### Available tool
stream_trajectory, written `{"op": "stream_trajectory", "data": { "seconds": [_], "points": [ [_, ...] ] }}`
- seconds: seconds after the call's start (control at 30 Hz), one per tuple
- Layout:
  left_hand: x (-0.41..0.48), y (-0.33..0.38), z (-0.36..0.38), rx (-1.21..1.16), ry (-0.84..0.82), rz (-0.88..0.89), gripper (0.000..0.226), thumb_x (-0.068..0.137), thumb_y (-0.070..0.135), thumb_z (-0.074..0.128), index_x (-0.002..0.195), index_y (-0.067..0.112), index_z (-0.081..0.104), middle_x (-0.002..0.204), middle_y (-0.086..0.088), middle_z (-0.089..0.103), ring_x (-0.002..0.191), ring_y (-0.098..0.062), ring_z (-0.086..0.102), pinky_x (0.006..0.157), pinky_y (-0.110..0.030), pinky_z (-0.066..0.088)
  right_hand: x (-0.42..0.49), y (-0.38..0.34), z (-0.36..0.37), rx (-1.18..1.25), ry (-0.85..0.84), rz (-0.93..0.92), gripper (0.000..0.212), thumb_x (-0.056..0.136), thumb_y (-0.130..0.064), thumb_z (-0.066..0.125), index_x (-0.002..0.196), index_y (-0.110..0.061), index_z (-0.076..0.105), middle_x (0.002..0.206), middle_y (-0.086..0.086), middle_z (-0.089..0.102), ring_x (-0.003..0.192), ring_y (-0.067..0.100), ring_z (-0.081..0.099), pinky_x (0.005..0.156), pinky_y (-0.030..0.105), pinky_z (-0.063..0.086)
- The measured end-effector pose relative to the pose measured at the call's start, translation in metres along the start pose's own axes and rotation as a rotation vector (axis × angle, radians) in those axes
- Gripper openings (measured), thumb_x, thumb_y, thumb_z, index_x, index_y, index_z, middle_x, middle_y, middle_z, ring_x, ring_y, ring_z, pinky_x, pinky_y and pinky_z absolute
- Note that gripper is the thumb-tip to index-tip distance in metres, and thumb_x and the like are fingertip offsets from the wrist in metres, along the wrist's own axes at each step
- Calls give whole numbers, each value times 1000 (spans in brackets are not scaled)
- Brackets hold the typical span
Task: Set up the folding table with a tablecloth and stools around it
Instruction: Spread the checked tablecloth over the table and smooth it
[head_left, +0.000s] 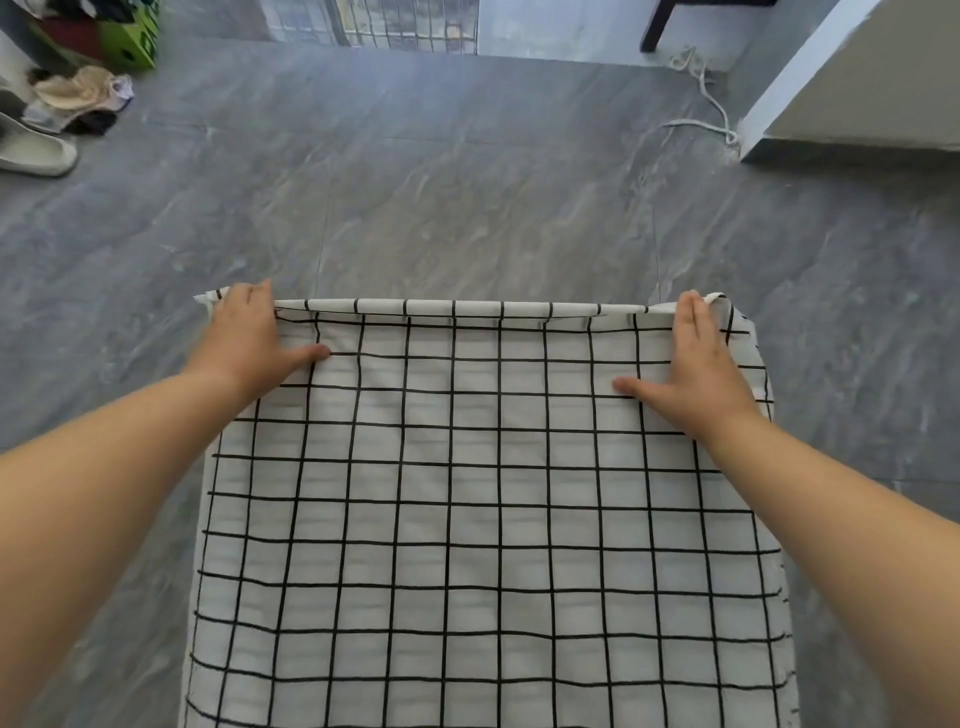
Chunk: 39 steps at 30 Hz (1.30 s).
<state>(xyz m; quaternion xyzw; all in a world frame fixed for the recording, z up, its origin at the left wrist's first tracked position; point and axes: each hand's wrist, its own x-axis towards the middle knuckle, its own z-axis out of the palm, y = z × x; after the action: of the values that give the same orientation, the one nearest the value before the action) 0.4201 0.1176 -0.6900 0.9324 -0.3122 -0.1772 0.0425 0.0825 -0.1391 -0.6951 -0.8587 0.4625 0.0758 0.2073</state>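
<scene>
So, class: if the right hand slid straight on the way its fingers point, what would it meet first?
The right hand lies at the black-gridded white tablecloth's far edge; beyond, seemingly only open air above the grey marbled floor.
</scene>
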Motion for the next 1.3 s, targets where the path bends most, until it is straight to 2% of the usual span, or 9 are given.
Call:
{"op": "stream_trajectory", "data": {
  "seconds": [0.27,0.53,0.77,0.9,0.97,1.03,1.1,1.2,1.3],
  "points": [
    [15,-23,-13,67,-15,-5,104,71,44,78,145,0,22,143,-26,32,135,-40,27,109,-51,28,9,-18,7,-5,-45,-89,118,75,-53,72,152,-6,-4,162,6,-6,149,17,-7,120,30,3],
    [25,-24,-3,12,-27,-55,108,73,51,72,148,1,14,148,-23,25,139,-36,20,112,-48,23,28,-28,9,-37,-37,-37,122,72,-61,69,152,-5,-5,162,7,-8,148,22,-11,121,34,0],
    [15,-11,8,-64,-80,-58,104,82,51,62,150,2,0,158,-14,1,144,-30,11,115,-45,19,28,-25,12,-93,-24,-32,121,73,-63,66,152,-7,-5,162,7,-9,149,22,-9,121,42,3],
    [-1,14,5,62,20,-107,96,87,53,54,150,9,-3,159,-12,-8,141,-40,19,108,-56,27,15,-29,14,-82,98,-67,110,79,-59,63,153,-10,-2,161,11,-9,149,25,-4,120,45,10],
    [-18,38,11,118,71,-20,89,91,52,46,150,7,-3,159,-14,-7,145,-36,6,112,-56,14,-1,-33,20,-73,186,-90,97,85,-55,57,153,-9,6,161,14,-2,149,28,1,120,46,12],
    [-43,61,31,175,120,268,78,93,52,37,151,9,7,159,-14,3,146,-31,2,114,-54,7,-20,-35,32,-93,229,-104,84,89,-54,51,152,-12,15,160,16,4,148,30,2,119,48,11],
    [-61,78,51,257,81,491,70,93,54,25,151,15,15,159,-9,8,147,-26,2,116,-51,5,-33,-34,44,-148,162,-90,76,91,-54,46,152,-17,18,161,14,5,148,31,-3,118,50,5],
    [-54,84,66,242,-15,450,65,96,51,26,150,18,18,159,-8,11,146,-25,4,117,-45,3,-30,-23,48,-185,48,-36,71,94,-55,38,153,-23,15,161,11,3,148,29,-8,119,51,-1],
    [-38,84,68,200,35,389,63,95,49,33,147,15,26,152,-11,26,140,-29,20,114,-45,13,-11,-11,38,-152,53,-26,67,94,-54,38,151,-25,20,161,9,6,148,27,-6,118,54,1]
  ]
}}
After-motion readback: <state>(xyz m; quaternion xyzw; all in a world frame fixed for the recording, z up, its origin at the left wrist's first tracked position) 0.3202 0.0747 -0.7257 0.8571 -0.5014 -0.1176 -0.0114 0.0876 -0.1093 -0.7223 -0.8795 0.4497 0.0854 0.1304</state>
